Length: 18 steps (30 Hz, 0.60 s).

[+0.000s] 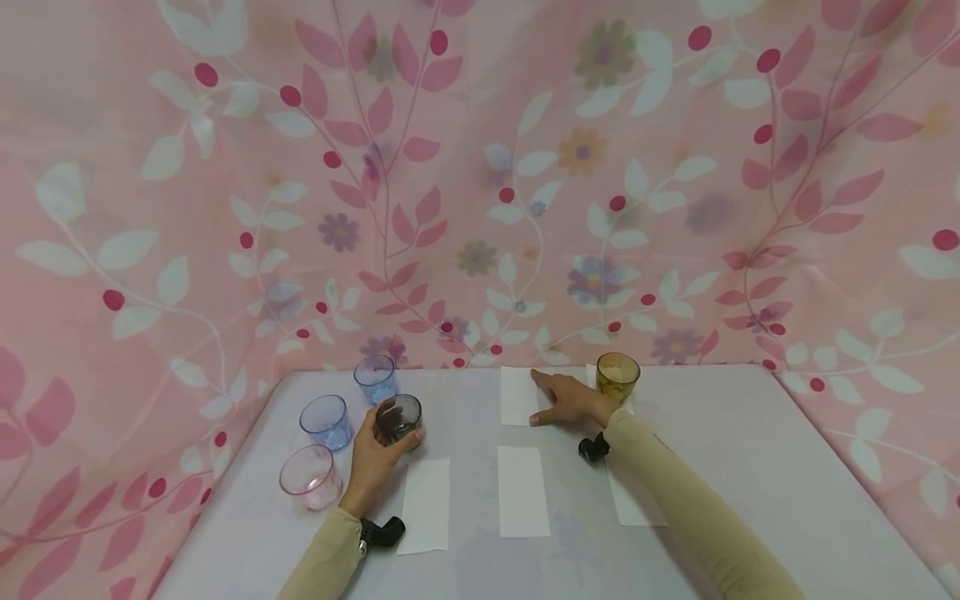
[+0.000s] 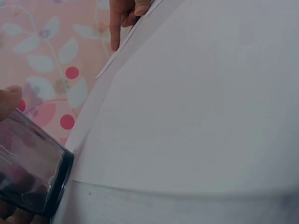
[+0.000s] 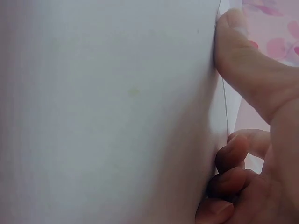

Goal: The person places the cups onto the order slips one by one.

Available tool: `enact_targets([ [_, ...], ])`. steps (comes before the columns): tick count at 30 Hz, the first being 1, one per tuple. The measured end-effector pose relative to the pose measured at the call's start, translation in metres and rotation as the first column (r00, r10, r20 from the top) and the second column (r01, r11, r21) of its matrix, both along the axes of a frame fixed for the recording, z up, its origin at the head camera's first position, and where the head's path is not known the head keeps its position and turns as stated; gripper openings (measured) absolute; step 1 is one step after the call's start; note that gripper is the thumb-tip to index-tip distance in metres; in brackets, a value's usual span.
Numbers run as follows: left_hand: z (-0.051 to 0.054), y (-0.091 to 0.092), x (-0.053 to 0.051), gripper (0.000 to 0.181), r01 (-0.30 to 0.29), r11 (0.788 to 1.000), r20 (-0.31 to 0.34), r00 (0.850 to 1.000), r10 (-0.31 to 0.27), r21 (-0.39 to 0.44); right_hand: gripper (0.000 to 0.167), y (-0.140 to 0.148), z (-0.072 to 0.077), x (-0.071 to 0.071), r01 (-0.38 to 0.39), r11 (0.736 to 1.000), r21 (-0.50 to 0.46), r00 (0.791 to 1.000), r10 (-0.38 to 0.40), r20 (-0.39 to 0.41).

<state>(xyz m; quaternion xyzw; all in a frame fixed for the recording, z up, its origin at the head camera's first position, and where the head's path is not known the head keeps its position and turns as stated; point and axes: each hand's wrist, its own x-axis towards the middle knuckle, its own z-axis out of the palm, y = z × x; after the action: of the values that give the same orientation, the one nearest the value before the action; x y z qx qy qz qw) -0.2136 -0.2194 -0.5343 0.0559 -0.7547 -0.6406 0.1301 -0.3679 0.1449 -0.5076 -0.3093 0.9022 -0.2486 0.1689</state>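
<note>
My left hand (image 1: 372, 467) grips a dark grey glass (image 1: 401, 423), thumb on one side and fingers around the other. In the left wrist view the glass (image 2: 30, 158) is clear-walled with a thick dark base. Whether it touches the table cannot be told. At the back middle, my right hand (image 1: 572, 398) rests on a white paper sheet (image 1: 514, 398), thumb and index finger stretched apart over it. The right wrist view shows the thumb (image 3: 247, 60) against the sheet's edge and the other fingers bent beside it.
Two blue glasses (image 1: 327, 423) and a pink glass (image 1: 311, 477) stand left of my left hand. An amber glass (image 1: 618, 379) is at the back right, beyond my right wrist. More white sheets lie at front left (image 1: 425, 507), front middle (image 1: 523, 493) and under my right forearm (image 1: 675, 492).
</note>
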Motion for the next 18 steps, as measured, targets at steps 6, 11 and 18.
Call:
enact_targets([
  [6,-0.0007,-0.0005,-0.0012,0.079,0.0,1.0,-0.015,1.0,0.0,0.017,0.107,-0.0001,0.0001,-0.0013,0.002,1.0,-0.015,1.0,-0.002,0.013],
  [11,-0.0013,-0.0008,-0.0017,0.079,0.006,0.999,-0.016,1.0,-0.005,0.033,0.108,-0.0004,0.0016,-0.0027,0.003,1.0,-0.004,1.0,-0.003,0.026],
  [18,-0.0047,-0.0013,-0.0022,0.081,0.006,0.999,-0.021,1.0,-0.005,0.033,0.108,-0.0011,0.0022,-0.0035,-0.005,1.0,0.028,0.999,0.004,0.039],
])
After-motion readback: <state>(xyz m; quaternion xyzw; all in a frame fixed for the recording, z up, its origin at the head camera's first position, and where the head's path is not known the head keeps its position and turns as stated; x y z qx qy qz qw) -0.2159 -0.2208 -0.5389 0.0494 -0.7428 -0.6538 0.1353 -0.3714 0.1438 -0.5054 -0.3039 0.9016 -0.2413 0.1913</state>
